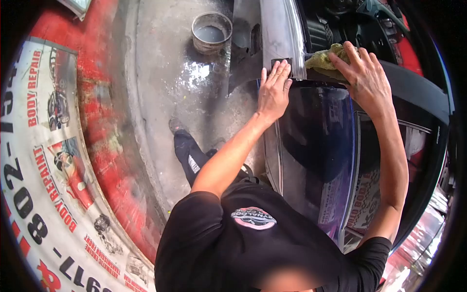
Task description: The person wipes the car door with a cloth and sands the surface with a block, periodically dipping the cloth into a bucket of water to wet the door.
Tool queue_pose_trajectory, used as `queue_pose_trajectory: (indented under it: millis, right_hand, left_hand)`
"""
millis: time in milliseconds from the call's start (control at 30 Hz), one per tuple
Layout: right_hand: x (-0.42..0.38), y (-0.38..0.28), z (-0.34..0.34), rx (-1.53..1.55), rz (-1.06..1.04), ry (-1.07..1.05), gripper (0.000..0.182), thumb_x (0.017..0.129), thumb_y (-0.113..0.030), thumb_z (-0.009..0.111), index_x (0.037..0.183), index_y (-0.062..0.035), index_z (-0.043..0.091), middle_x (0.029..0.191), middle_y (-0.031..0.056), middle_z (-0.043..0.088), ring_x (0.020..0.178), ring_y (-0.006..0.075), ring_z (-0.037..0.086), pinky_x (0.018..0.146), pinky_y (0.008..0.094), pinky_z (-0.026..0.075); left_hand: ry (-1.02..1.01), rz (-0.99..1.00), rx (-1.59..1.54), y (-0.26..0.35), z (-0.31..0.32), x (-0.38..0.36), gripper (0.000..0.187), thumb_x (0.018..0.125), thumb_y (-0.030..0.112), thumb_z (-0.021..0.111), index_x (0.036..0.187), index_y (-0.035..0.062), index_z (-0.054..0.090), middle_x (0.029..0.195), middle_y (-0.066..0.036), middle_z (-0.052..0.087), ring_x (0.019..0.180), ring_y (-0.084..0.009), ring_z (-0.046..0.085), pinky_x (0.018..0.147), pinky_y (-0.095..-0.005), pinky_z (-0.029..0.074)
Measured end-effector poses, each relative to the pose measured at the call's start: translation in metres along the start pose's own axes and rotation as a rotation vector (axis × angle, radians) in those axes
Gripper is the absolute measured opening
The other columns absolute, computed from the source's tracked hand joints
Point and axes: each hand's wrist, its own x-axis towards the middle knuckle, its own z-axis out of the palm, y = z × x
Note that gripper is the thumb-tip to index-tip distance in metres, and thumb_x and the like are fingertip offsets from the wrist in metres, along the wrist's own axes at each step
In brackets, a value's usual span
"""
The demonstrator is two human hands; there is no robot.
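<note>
My left hand (274,95) lies with its fingers stretched over a small dark piece of sandpaper (288,62), pressing it onto the wet, whitish-grey car panel (284,31). Only the edges of that piece show around the fingertips. Over at the car's window opening, my right hand (368,80) has its fingers bent over a crumpled yellow-green cloth (323,59). The cloth hangs at the sill, beside the grey panel. Part of it is hidden under my fingers.
A round bucket (211,33) of cloudy water stands on the wet concrete floor (160,48). The glossy dark blue car door (316,141) is close in front of my body. To the left, a printed banner (53,160) hangs along a red wall (99,97).
</note>
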Motion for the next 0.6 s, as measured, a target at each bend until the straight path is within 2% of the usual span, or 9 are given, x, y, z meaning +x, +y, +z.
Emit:
queue_pose_trajectory:
  millis: [100,200,233,300,333,367,433,533,600]
  right_hand:
    - [-0.019,0.009,-0.015,-0.038,-0.055,0.020,0.069,0.079,-0.012,0.082,0.144,-0.0249,0.062,0.140,0.0072,0.056,0.118,0.0257,0.061,0.098,0.0406,0.052]
    - [-0.014,0.001,-0.005,-0.042,-0.047,0.142,0.069,0.076,-0.009,0.084,0.141,-0.0251,0.065,0.138,0.0064,0.056,0.117,0.0252,0.061,0.098,0.0403,0.052]
    - [-0.013,0.000,-0.010,0.061,-0.043,0.069,0.069,0.075,-0.010,0.085,0.140,-0.0253,0.066,0.138,0.0070,0.056,0.117,0.0262,0.061,0.098,0.0409,0.053]
    - [-0.014,-0.003,-0.007,0.024,-0.034,0.056,0.072,0.073,-0.011,0.087,0.141,-0.0255,0.065,0.138,0.0067,0.056,0.117,0.0269,0.060,0.099,0.0419,0.053]
    - [-0.014,-0.001,-0.003,0.018,-0.032,0.059,0.072,0.073,-0.011,0.087,0.141,-0.0255,0.065,0.138,0.0067,0.056,0.117,0.0269,0.060,0.099,0.0419,0.053]
    - [-0.015,0.002,0.001,0.019,-0.037,0.095,0.073,0.072,-0.012,0.088,0.141,-0.0251,0.065,0.138,0.0068,0.056,0.117,0.0272,0.060,0.099,0.0421,0.053]
    - [-0.013,0.005,-0.001,0.016,-0.043,0.149,0.074,0.072,-0.012,0.089,0.141,-0.0248,0.065,0.138,0.0069,0.056,0.117,0.0274,0.060,0.100,0.0423,0.052]
    - [-0.015,0.003,0.003,0.025,-0.068,0.154,0.071,0.074,-0.015,0.089,0.140,-0.0242,0.065,0.140,0.0076,0.055,0.117,0.0282,0.060,0.099,0.0427,0.053]
    - [-0.018,-0.003,-0.002,0.042,-0.065,0.091,0.070,0.075,-0.017,0.088,0.141,-0.0240,0.064,0.139,0.0074,0.054,0.116,0.0282,0.061,0.101,0.0419,0.052]
  left_hand:
    - [0.054,-0.080,-0.074,0.045,0.012,-0.015,0.049,0.111,0.026,0.048,0.152,-0.0001,0.052,0.158,-0.024,0.049,0.153,-0.0404,0.038,0.127,-0.0574,0.022]
    - [0.140,-0.011,-0.071,0.066,0.019,-0.001,0.046,0.110,0.021,0.049,0.146,-0.0077,0.054,0.155,-0.023,0.053,0.148,-0.0437,0.045,0.124,-0.0598,0.026]
    - [0.141,-0.014,-0.066,0.066,0.017,-0.007,0.044,0.110,0.022,0.050,0.145,-0.0050,0.056,0.154,-0.024,0.054,0.147,-0.0444,0.045,0.123,-0.0594,0.028]
    - [0.153,0.007,0.038,0.028,0.014,-0.022,0.043,0.110,0.021,0.049,0.146,-0.0013,0.057,0.154,-0.024,0.054,0.147,-0.0416,0.046,0.124,-0.0583,0.028]
    - [0.126,-0.106,-0.008,0.009,0.001,-0.024,0.042,0.111,0.022,0.049,0.147,0.0026,0.058,0.155,-0.022,0.054,0.148,-0.0373,0.047,0.125,-0.0566,0.026]
    - [0.161,-0.261,-0.004,-0.021,0.005,-0.029,0.041,0.110,0.020,0.050,0.144,-0.0001,0.059,0.152,-0.021,0.057,0.146,-0.0361,0.050,0.125,-0.0562,0.027]
    - [0.208,-0.292,0.052,-0.025,0.000,-0.024,0.041,0.107,0.017,0.052,0.141,-0.0038,0.060,0.148,-0.022,0.060,0.143,-0.0379,0.052,0.123,-0.0567,0.029]
    - [0.162,0.047,0.227,0.032,0.012,-0.016,0.040,0.103,0.013,0.057,0.138,-0.0064,0.060,0.146,-0.025,0.060,0.143,-0.0391,0.051,0.123,-0.0581,0.029]
    - [0.189,0.012,-0.012,0.057,0.020,-0.022,0.040,0.104,0.013,0.057,0.140,-0.0041,0.061,0.150,-0.023,0.058,0.146,-0.0396,0.049,0.122,-0.0576,0.031]
